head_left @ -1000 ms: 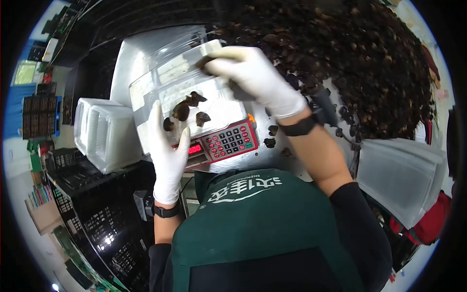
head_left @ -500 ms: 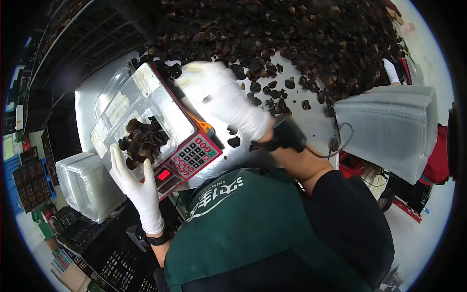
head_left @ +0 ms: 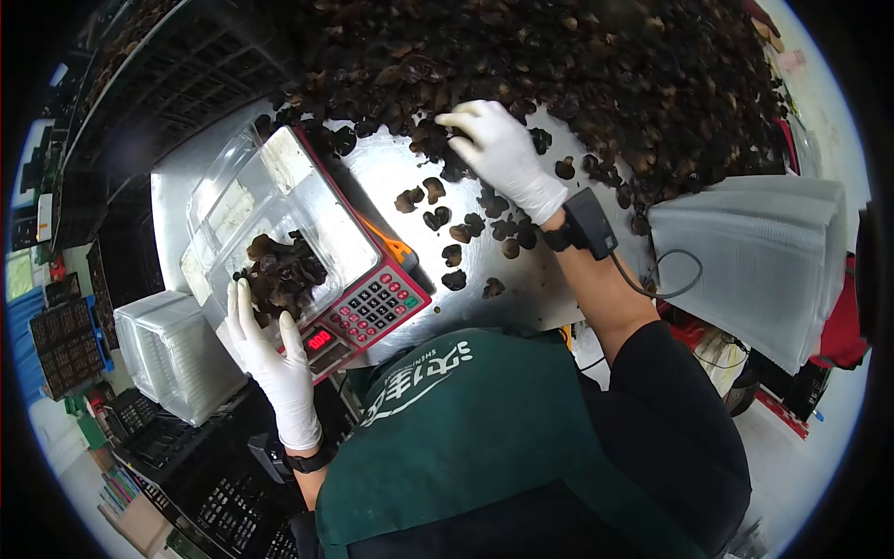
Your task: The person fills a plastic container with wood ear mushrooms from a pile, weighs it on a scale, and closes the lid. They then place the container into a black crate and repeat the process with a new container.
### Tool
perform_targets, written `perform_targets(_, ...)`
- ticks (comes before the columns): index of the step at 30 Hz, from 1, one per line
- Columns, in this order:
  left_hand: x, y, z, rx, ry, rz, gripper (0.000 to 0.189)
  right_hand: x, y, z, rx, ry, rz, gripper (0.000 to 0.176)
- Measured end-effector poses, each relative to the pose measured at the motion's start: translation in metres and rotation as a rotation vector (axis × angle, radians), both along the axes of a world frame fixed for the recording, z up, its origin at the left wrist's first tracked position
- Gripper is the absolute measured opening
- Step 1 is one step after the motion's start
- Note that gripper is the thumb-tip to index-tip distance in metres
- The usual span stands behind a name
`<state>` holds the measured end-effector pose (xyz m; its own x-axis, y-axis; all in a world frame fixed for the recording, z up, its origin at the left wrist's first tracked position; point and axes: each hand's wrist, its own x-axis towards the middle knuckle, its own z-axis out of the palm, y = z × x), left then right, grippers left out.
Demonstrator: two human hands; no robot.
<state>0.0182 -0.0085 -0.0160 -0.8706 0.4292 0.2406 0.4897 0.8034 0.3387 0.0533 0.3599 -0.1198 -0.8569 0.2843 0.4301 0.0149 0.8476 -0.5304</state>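
Observation:
A clear plastic box point(head_left: 228, 210) with its lid folded back lies tilted on the red and silver scale point(head_left: 349, 252), whose red display is lit. Dark brown wood-ear pieces point(head_left: 282, 275) fill part of the box. My left hand point(head_left: 270, 359), in a white glove, rests at the box's near edge, fingers apart, beside the pieces. At the edge of a large dark heap point(head_left: 400, 70) is my right hand point(head_left: 503, 154), also gloved, with thumb and forefinger apart over the pieces; nothing is clearly held in it.
Stacked clear boxes point(head_left: 177, 359) stand left of the scale. A tall stack of clear trays point(head_left: 750, 270) is at the right. Loose pieces point(head_left: 453, 279) dot the metal table point(head_left: 372, 182). A black crate point(head_left: 186, 84) stands at the upper left, and an orange-handled tool point(head_left: 386, 240) lies beside the scale.
My right hand has moved right, away from the scale, to the heap's edge. Several loose pieces now lie on the metal between them. My left hand has stayed at the box.

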Motion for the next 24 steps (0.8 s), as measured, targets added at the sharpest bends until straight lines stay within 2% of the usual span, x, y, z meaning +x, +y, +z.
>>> perform_targets(3,0.000,0.000,0.000,-0.012,-0.006,0.008,0.061,-0.020,-0.015,-0.006,0.047,-0.116,0.147,0.033)
perform_targets(6,0.000,-0.001,0.000,-0.015,-0.014,0.010,0.060,-0.030,0.003,-0.018,-0.081,-0.296,0.200,0.032)
perform_targets(7,0.000,-0.001,0.000,-0.016,-0.013,0.010,0.060,-0.031,0.011,-0.018,-0.105,-0.154,0.224,0.024)
perform_targets(8,0.000,-0.002,0.001,-0.019,-0.014,0.010,0.060,-0.028,0.018,-0.016,-0.172,-0.026,0.218,0.027)
perform_targets(10,0.001,-0.001,0.001,-0.017,-0.015,0.012,0.058,-0.015,0.026,-0.006,-0.470,0.000,0.093,0.029)
perform_targets(11,0.001,0.001,0.002,-0.015,-0.015,0.009,0.056,-0.002,0.035,0.009,-0.836,-0.150,0.085,0.031)
perform_targets(12,0.002,0.001,0.003,-0.013,-0.016,0.004,0.054,0.009,0.039,0.022,-0.908,-0.233,0.013,0.028)
perform_targets(15,0.001,0.000,0.002,-0.057,0.005,0.000,0.054,0.031,0.056,0.015,-1.477,-0.171,0.066,0.027)
perform_targets(18,0.001,0.000,0.002,-0.067,0.007,-0.002,0.054,0.035,0.051,0.008,-1.189,-0.204,0.028,0.025)
perform_targets(19,0.001,0.000,0.002,-0.064,0.009,-0.008,0.053,0.030,0.040,0.022,-0.933,-0.365,-0.089,0.024)
perform_targets(22,0.001,-0.001,0.001,-0.056,0.013,-0.019,0.053,0.023,0.012,0.014,-0.147,-0.346,0.056,0.036)
perform_targets(23,0.001,-0.001,0.001,-0.054,0.014,-0.020,0.053,0.021,0.006,0.009,0.035,-0.448,0.105,0.042)
perform_targets(24,0.001,-0.002,0.001,-0.052,0.015,-0.019,0.053,0.018,0.003,0.000,0.087,-0.433,0.121,0.035)
